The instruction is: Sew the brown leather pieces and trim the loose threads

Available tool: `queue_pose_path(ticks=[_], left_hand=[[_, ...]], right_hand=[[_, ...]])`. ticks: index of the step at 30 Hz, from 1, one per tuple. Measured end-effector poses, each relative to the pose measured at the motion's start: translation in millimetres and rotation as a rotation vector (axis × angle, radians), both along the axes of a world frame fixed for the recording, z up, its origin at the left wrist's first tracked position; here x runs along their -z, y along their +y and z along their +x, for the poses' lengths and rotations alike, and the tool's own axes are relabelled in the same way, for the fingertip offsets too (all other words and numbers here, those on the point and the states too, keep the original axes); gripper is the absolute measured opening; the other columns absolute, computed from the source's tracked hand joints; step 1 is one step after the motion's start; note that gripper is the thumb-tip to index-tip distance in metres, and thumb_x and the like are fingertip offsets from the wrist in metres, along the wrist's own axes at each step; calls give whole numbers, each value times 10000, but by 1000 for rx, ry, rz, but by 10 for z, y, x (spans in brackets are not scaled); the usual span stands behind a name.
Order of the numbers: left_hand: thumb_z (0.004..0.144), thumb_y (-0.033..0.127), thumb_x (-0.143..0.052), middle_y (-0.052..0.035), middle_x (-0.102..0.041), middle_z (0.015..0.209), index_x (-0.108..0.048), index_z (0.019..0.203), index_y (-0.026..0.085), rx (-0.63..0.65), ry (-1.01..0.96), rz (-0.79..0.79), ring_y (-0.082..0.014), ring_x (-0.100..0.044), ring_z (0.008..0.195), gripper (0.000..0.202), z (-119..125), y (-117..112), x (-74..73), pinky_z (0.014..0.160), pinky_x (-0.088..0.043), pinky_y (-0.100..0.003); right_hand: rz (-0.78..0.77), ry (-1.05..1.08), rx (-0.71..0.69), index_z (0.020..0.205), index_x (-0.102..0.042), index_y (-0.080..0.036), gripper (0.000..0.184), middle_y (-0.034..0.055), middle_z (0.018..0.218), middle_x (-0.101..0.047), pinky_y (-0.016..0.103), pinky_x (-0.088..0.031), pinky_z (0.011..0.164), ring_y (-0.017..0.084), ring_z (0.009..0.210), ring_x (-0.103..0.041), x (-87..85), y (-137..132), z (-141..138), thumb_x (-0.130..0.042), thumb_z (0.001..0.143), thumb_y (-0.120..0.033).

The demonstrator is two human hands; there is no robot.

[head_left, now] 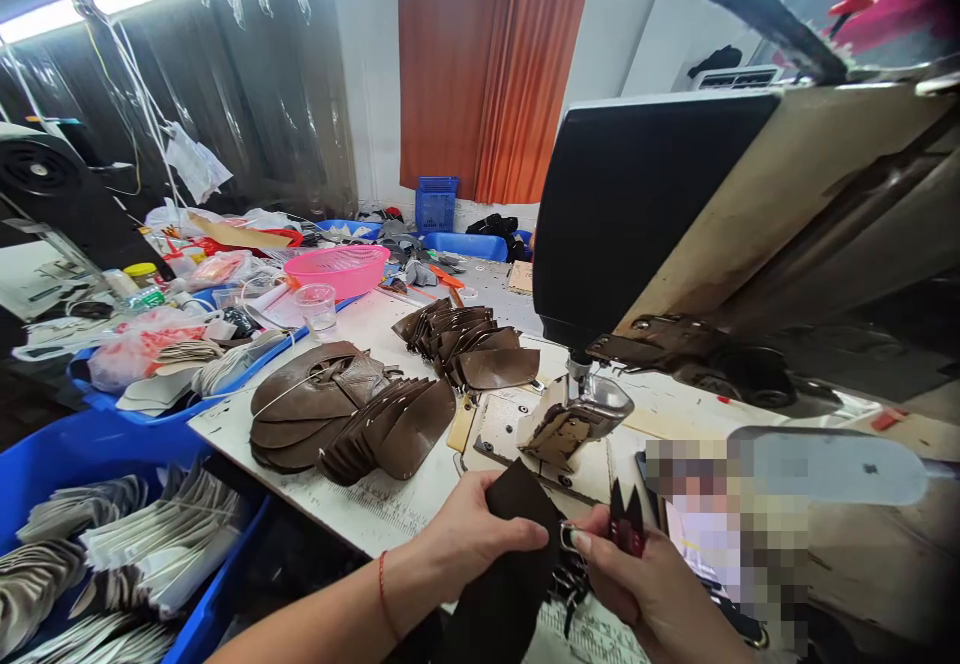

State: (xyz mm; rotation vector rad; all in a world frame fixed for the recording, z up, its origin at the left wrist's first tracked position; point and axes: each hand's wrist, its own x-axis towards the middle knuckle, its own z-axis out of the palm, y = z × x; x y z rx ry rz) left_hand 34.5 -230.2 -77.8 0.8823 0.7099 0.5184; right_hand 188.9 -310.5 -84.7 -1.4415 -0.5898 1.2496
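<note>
On the near side of the sewing machine (637, 204), low in the head view, a dark brown panel (514, 574) is held above the worktop (319, 489) between the person's two hands. It looks thin, light and leather-like, probably soft enough to bend under its own weight yet firm enough to keep a flat face. Its dull surface should not slide much against skin, and it hardly seems fragile, though a hard pinch might crease it. An edge looks the best place to take hold, with the thumb flat on the face.

The left hand (491, 534), nearer the viewer than the sewing machine, has its grip closed over the panel, thumb laid across the face and the other fingers mostly hidden behind. The right hand (626, 569), also in front of the sewing machine, pinches a small metal buckle (568, 536) at the panel's edge; whether the two are joined cannot be told. Being hard, small and smooth, the buckle is likely to slip more readily and suits a fingertip hold on its frame. Dark-bladed snips (627, 519) are tucked in that same grip, blades pointing up and apart.
</note>
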Motion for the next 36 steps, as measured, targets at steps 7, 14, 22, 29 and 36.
queue_pose_path(ticks=[7, 14, 22, 29, 36], left_hand=[[518, 205, -746, -2, -653, 694, -687, 793, 117, 33, 41, 14, -102, -534, 581, 294, 26, 34, -29, 559, -421, -207], [506, 170, -715, 7, -626, 620, -657, 768, 124, -30, 95, 33, -109, -530, 518, 272, 168, 245, -170, 503, -414, -222], [491, 167, -714, 9, -620, 583, -642, 676, 152, 23, 94, 102, -130, -544, 517, 199, 519, 747, -535, 510, -428, -252], [484, 153, -701, 17, -625, 629, -674, 695, 148, 26, 10, 254, -121, -523, 558, 213, 765, 952, -566, 584, -414, -265], [489, 125, -690, 10, -618, 650, -670, 696, 126, 8, -79, 256, -125, -529, 611, 207, 830, 993, -551, 645, -434, -266]], right_hand=[[8, 45, -4, 653, -604, -145, 372, -128, 431, -267, 214, -83, 444, 15, 414, -155, 25, 46, 28, -816, 589, -444], [268, -580, 150, 824, -691, -232, 233, -21, 631, -613, 223, -374, 461, 96, 482, -461, -79, 155, 100, -754, 664, -390], [917, -1453, 43, 1045, -689, -322, 266, 1, 1030, -707, 250, -516, 789, 162, 864, -693, -210, 578, 644, -580, 861, -163], [863, -1451, 166, 1052, -711, -307, 266, 49, 1122, -672, 310, -544, 759, 188, 839, -684, -92, 726, 824, -640, 820, -196], [828, -1445, 176, 992, -755, -302, 235, 62, 958, -739, 350, -574, 765, 241, 855, -707, 19, 797, 981, -662, 784, -242]])
